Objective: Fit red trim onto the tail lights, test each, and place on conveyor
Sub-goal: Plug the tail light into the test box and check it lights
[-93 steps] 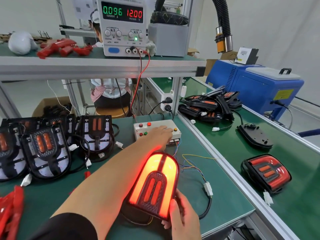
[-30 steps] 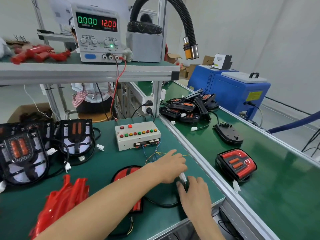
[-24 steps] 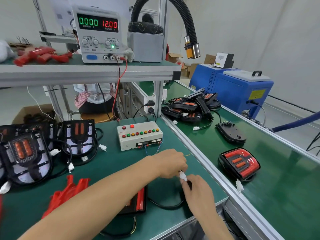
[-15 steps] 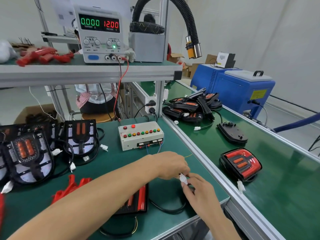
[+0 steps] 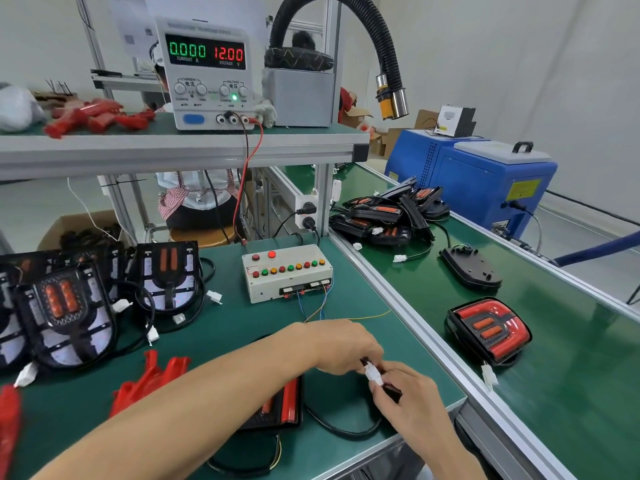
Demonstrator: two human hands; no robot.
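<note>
both hands on white connector

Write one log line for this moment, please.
step: unplugging | left hand and right hand: pinch white connector | tail light: dark, on bench

This is a factory assembly line for vehicle tail lights. A green-matted workbench sits beside a green conveyor belt framed in aluminium rails. A bench power supply on the upper shelf reads 0.000 and 12.00, wired down to a push-button test box. Untrimmed tail lights wait in rows on the bench, finished ones lie on the belt, and loose red trim pieces are heaped nearby. A black extraction hose and a blue machine stand behind.
</note>
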